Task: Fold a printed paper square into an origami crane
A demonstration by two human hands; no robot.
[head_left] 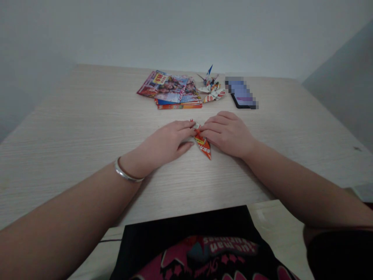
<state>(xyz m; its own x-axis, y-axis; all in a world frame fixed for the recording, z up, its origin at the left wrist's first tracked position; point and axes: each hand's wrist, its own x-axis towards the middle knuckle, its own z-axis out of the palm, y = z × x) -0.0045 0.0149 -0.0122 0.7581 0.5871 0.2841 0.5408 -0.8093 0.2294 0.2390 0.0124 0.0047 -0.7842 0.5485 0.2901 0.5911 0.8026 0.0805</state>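
Note:
A small piece of origami paper [203,146], orange and white with printed characters, lies folded into a narrow pointed shape on the table. My left hand [170,142], with a silver bangle at its wrist, has its fingertips on the paper's left edge, the thumb reaching out below. From the other side, the fingers of my right hand [229,132] press on the upper part of the paper and hide some of it. Both hands hold the paper down near its middle, and its lower tip points toward me.
Behind the hands lies a stack of printed leaflets [177,87]. Beside it sit several folded paper cranes [211,87], close together. A phone [241,93], partly pixelated, lies to their right. The pale wooden table [87,116] meets a wall at the back.

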